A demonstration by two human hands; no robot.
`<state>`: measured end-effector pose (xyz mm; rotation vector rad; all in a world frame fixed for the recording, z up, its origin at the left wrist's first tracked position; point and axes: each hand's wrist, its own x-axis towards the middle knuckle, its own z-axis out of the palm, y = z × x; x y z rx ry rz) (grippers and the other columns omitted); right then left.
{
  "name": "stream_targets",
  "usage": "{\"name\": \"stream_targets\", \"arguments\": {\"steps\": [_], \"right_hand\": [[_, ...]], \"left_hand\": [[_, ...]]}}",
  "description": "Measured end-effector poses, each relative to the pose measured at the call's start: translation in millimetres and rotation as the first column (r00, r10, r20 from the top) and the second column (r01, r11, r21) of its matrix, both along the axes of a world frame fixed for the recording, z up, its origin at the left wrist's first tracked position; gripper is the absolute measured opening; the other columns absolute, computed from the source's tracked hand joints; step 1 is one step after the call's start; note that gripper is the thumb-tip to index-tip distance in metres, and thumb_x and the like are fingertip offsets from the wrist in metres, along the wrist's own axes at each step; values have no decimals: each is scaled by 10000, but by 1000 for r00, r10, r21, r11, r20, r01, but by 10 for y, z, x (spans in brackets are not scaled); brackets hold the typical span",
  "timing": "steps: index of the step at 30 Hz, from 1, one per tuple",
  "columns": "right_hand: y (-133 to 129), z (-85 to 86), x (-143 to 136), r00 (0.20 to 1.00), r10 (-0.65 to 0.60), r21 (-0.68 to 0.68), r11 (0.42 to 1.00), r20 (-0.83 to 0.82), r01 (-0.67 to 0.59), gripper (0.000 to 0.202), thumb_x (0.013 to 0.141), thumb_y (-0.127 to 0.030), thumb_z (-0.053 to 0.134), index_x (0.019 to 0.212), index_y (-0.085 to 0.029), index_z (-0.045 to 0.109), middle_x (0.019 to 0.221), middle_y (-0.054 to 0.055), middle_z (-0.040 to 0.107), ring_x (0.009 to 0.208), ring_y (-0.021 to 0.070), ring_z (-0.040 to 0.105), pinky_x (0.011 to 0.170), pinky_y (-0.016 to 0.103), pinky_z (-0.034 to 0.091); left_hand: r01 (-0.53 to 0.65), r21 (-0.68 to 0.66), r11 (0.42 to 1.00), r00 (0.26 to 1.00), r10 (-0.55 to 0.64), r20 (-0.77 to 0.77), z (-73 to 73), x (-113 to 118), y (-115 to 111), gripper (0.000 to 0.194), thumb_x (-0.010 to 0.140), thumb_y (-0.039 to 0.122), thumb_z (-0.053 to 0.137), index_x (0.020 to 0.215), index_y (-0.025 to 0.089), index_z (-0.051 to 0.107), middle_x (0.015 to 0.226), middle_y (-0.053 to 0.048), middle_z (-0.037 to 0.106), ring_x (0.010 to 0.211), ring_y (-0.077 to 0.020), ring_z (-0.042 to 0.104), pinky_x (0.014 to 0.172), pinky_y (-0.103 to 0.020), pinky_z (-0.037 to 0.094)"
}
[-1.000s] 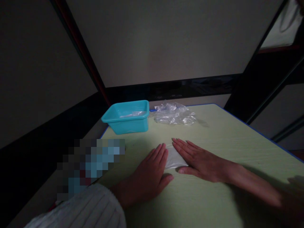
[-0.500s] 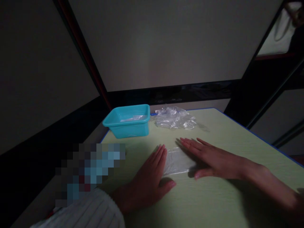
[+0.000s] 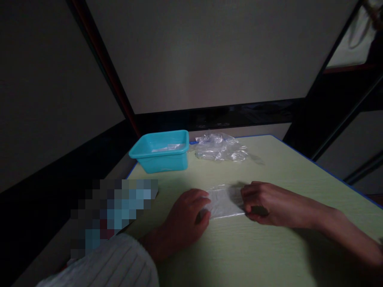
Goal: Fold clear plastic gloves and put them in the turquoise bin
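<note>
A clear plastic bag [image 3: 226, 202], folded into a flat strip, lies on the table between my two hands. At its left end my left hand [image 3: 188, 217] has curled fingers, with the thumb drawn in close to them at the edge of the plastic. My right hand [image 3: 260, 203] is closed on the opposite end, its fingertips and thumb bunched together there. The parts of the bag under the fingers are hidden from me.
Behind the hands stands a turquoise plastic basin [image 3: 163, 162] with some clear plastic inside. Beside it lies a crumpled clear plastic bag [image 3: 220, 147]. The pale green table [image 3: 269, 255] has a blue edge and meets a panelled wall. A blurred-out object [image 3: 125, 207] lies at the left.
Both hands went from flat, stretched fingers to curled ones at the folded bag's ends. My right hand drew back a little to the right, uncovering more plastic.
</note>
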<state>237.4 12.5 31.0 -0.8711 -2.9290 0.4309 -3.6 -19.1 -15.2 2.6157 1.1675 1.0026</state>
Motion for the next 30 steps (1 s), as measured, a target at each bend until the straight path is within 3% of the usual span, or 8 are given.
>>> {"name": "stream_targets", "arguments": {"steps": [5, 22, 30], "right_hand": [[5, 1, 13, 999, -20, 68, 998, 35, 18, 152, 696, -42, 541, 630, -178, 550, 689, 1, 553, 677, 154, 543, 668, 299, 409], [-4, -1, 31, 998, -18, 184, 983, 60, 6, 178, 720, -30, 483, 695, -180, 575, 761, 24, 588, 683, 165, 556, 699, 337, 444], [122, -91, 92, 998, -7, 373, 928, 60, -16, 181, 780, -61, 484, 691, -178, 590, 732, 24, 570, 660, 163, 543, 655, 321, 416]], "left_hand": [[52, 94, 994, 999, -50, -14, 32, 14, -5, 175, 756, 104, 490, 853, 130, 633, 811, -82, 678, 747, -200, 611, 715, -350, 520], [82, 182, 980, 983, -50, -177, 47, 25, -103, 225, 816, 152, 429, 970, 138, 593, 845, -79, 690, 750, -196, 620, 773, -353, 514], [140, 202, 969, 973, -97, -212, 71, 66, -208, 287, 840, 142, 404, 1099, 127, 526, 904, -76, 696, 779, -174, 644, 874, -351, 489]]}}
